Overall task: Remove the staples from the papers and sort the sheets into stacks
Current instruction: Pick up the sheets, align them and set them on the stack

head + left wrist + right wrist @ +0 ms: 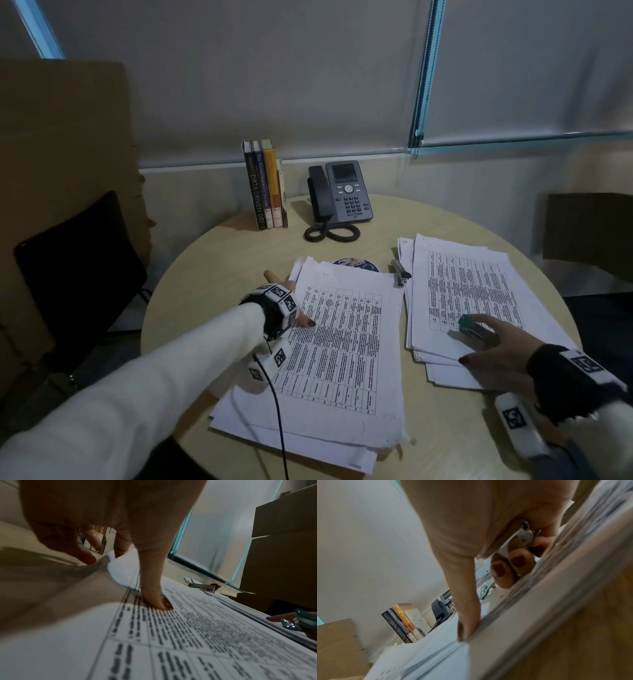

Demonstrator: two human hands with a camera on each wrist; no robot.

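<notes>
Two stacks of printed sheets lie on the round table. My left hand rests on the left stack, near its upper left corner. Its thumb presses flat on the top sheet and its other fingers reach past the stack's left edge. My right hand sits on the lower part of the right stack and grips a teal staple remover. The remover's metal part shows between the curled fingers, and the thumb touches the stack's edge.
A grey stapler lies between the stacks at their far ends, beside a round printed disc. Upright books and a desk phone stand at the back. A black chair and cardboard boxes flank the table.
</notes>
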